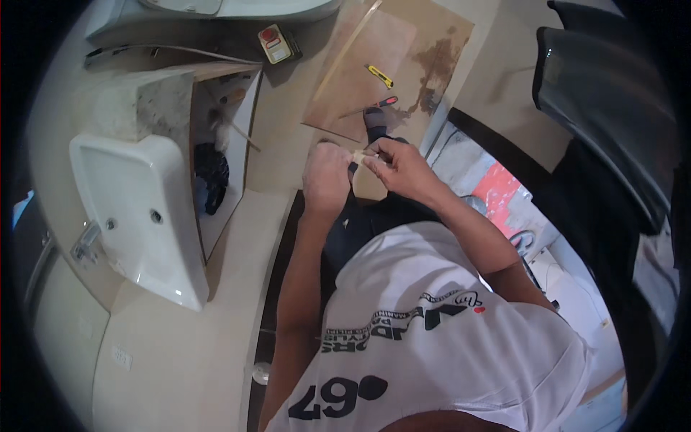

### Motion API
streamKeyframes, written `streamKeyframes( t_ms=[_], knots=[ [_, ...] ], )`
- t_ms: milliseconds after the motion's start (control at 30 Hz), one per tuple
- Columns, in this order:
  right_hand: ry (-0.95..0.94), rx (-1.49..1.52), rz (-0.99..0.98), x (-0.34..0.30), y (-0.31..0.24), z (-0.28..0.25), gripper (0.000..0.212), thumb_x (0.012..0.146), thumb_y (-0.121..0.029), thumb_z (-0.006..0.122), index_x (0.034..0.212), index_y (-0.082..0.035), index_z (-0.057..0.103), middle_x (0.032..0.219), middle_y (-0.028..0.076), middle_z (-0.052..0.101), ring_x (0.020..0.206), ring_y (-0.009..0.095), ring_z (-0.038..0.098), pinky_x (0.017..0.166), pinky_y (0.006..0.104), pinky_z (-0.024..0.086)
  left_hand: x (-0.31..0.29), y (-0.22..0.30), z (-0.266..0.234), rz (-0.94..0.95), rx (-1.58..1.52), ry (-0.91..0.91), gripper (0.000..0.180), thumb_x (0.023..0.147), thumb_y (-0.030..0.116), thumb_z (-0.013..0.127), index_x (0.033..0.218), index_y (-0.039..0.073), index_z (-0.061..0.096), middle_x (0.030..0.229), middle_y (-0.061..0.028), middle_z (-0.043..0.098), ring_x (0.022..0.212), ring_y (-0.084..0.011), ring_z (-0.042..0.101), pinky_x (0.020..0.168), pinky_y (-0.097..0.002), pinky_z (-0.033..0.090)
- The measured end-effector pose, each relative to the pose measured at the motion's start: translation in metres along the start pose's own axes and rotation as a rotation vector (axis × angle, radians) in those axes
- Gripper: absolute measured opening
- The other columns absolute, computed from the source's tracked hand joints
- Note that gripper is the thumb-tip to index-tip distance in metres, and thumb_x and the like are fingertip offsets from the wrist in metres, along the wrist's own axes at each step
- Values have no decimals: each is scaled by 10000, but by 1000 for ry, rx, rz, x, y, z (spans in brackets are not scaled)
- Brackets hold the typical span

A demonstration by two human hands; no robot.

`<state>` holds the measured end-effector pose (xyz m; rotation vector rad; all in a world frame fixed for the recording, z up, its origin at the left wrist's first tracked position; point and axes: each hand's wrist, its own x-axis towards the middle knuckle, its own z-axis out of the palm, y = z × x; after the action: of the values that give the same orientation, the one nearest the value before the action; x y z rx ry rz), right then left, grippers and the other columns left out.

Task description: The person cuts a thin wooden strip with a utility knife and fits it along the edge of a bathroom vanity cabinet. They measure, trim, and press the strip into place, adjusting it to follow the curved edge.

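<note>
Piece (358, 156), small, pale, pinched close between left fingers (344, 155), right fingers (379, 166); cardboard (437, 29) dark-stained.

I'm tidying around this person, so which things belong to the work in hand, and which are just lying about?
In hand:
- small pale piece, between left hand and right hand

Lying about, untouched (the tools may belong too):
- yellow cutter and red-and-black-handled tool, on cardboard
- small box
- black bag

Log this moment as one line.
left hand: curled at small pale piece | right hand: pinching same piece | on cardboard: yellow cutter, red-handled tool
</note>
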<state>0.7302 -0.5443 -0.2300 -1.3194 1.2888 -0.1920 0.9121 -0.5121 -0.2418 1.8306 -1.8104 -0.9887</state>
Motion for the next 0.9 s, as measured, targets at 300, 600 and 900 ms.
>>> streamKeyframes(
  t_ms=[300,600,900],
  knots=[
    [-211,-143,-34,118,124,49,240,836,-155,574,1051,-73,642,811,198,644,815,394,618,719,483,478,40,-109,83,-119,269,-238,128,834,123,544,897,53,631,916,-128,593,870,-310,575,772,-412,470],
    [82,-225,305,255,348,45,239,852,-203,532,955,-23,649,771,152,678,659,261,680,654,383,523,45,-284,188,-460,28,10,350,867,176,547,1177,13,555,1104,-196,579,1047,-368,531,928,-437,421],
    [395,-685,115,373,483,35,483,791,-226,628,1232,-81,494,1016,206,644,917,371,631,800,434,503,19,-406,280,-551,-132,-352,366,828,126,608,1169,5,546,1100,-226,581,1042,-390,545,901,-442,441]
  ],
)
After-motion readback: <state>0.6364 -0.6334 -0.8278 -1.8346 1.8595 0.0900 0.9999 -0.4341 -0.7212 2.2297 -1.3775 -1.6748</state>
